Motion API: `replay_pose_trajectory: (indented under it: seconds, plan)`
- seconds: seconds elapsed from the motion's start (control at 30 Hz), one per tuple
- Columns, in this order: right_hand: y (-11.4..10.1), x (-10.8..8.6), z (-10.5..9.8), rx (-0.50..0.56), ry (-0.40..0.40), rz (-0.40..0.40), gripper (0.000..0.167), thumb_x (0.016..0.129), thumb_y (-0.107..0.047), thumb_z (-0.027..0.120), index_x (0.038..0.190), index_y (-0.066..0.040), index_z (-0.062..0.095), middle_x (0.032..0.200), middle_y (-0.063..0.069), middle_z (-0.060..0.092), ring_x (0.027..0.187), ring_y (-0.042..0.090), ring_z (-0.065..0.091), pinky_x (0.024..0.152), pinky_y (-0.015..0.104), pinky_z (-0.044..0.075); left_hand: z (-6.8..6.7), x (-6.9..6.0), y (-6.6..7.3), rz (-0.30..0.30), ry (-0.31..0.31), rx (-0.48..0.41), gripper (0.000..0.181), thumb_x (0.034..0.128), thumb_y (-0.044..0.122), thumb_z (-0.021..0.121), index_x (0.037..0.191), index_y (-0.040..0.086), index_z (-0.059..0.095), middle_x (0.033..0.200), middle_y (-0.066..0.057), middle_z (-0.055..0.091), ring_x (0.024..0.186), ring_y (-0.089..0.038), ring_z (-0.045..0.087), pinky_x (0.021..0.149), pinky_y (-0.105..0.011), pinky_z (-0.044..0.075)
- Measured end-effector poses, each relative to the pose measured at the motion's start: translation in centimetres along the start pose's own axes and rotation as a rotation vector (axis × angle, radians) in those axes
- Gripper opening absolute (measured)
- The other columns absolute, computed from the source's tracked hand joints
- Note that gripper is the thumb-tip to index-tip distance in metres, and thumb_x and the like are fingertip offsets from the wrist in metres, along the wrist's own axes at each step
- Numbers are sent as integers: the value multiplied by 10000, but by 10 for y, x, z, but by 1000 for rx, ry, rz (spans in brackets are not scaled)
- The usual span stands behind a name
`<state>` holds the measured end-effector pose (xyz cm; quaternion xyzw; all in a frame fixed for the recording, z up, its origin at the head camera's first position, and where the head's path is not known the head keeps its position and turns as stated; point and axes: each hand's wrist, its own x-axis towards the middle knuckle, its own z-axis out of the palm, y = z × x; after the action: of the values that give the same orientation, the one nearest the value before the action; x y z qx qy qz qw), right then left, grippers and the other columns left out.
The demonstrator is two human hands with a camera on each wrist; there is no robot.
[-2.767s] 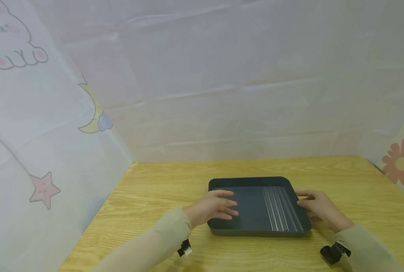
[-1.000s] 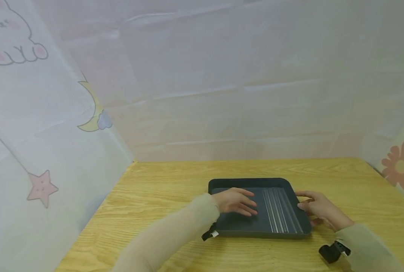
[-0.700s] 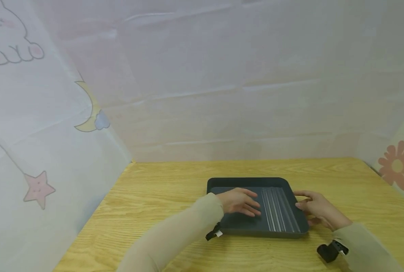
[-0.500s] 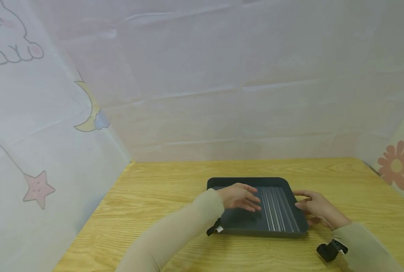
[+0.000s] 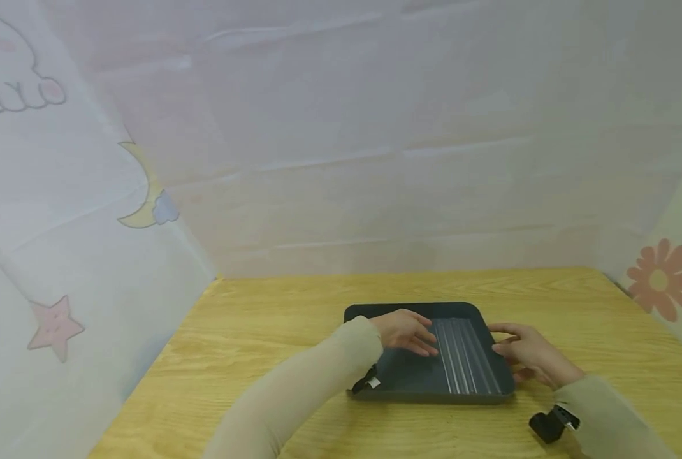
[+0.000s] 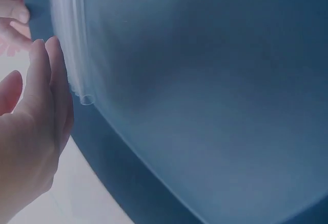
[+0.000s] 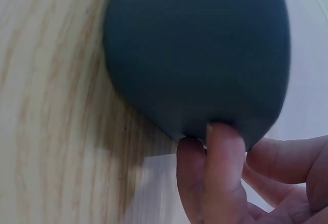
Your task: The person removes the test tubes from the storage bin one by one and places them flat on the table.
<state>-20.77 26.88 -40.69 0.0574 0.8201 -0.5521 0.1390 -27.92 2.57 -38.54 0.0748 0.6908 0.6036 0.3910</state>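
A dark grey rectangular tray (image 5: pixel 410 376) lies on the table. Several clear, slender tubes (image 5: pixel 458 357) rest side by side along its right part; in the left wrist view one round tube end (image 6: pixel 87 99) shows. My left hand (image 5: pixel 408 331) hovers over the middle of the tray, left of the tubes, its fingers extended with nothing in them. At the tray's right side, my right hand (image 5: pixel 533 354) holds the wall by its fingertips. The right wrist view shows those fingers (image 7: pixel 225 157) against the dark outer wall and rim.
The yellow wood-grain table (image 5: pixel 272 306) extends around the tray. A pale cloth backdrop (image 5: pixel 329 159) with printed figures rises behind and at both sides. A small black wrist camera (image 5: pixel 553 424) sits below the right cuff, another black device (image 5: pixel 366 380) under the left.
My left hand has moved right from the tray's left side to over its middle, then rises slightly. The right hand stays at the tray's side. The whole view has shifted a little.
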Motion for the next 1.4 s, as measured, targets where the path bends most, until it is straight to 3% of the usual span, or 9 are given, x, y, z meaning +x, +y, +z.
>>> replay_pose_trajectory:
  seconds: [0.37, 0.63, 0.93, 1.2, 1.4]
  plan:
    - [-2, -1, 4, -21, 4, -9, 553, 1000, -15, 505, 1479, 89, 249, 1256, 393, 436, 718, 218, 606, 514, 337, 520, -4, 14, -13, -49, 10, -19, 454, 957, -110, 506, 1403, -97, 424, 1130, -231, 635, 1148, -407, 578, 947, -438, 510]
    - [1, 0, 6, -30, 12, -44, 550, 1002, -7, 498, 1480, 94, 245, 1238, 383, 453, 779, 228, 630, 526, 369, 545, -4, 21, -20, -34, 26, -50, 428, 936, -128, 527, 1360, -114, 469, 1069, -224, 670, 1121, -386, 604, 912, -427, 533]
    - [-1, 0, 6, -24, 32, -7, 546, 998, 0, 499, 1480, 85, 257, 1195, 336, 503, 729, 219, 635, 519, 349, 537, -2, 35, -25, -31, 60, -71, 387, 927, -119, 556, 1312, -117, 515, 1040, -228, 686, 1090, -364, 628, 891, -429, 544]
    - [-2, -1, 4, -37, 24, -7, 551, 1006, -13, 491, 1489, 80, 242, 1250, 387, 446, 737, 216, 628, 520, 350, 532, 9, 34, -22, 17, 70, -36, 389, 922, -91, 587, 1305, -125, 521, 1077, -239, 679, 1071, -359, 638, 857, -408, 562]
    - [-2, -1, 3, -33, 8, 1, 561, 1008, -31, 496, 1490, 79, 231, 1269, 394, 421, 751, 217, 618, 530, 354, 534, 16, 31, -21, 40, 83, 38, 390, 926, -16, 631, 1298, -102, 549, 1083, -196, 689, 1041, -332, 658, 830, -383, 572]
